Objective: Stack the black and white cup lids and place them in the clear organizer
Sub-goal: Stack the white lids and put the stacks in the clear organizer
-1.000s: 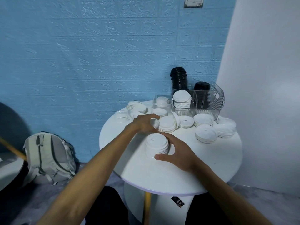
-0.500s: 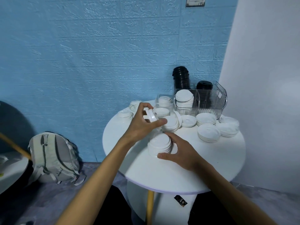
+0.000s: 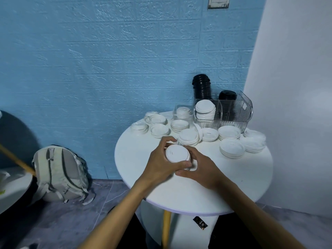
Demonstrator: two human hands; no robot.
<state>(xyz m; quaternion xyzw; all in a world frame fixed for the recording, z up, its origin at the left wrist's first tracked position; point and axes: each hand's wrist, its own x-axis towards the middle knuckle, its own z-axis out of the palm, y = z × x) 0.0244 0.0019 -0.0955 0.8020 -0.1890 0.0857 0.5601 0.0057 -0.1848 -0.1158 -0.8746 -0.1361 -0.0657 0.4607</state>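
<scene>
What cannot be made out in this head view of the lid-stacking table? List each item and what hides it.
- Height of the white lid stack: left hand and right hand wrap it.
- Lower black lids: blurred behind the clear organizer ribbed wall.
- Marks on loose white lids: too small.
- Wall plate: cut by the top edge.

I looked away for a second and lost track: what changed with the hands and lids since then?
The left hand picked one white lid from the loose piles, carried it back and set it on the stack, which it now grips together with the right hand. The right hand stayed on the stack throughout. The other lid piles, the organizer and the table look unchanged.
</scene>
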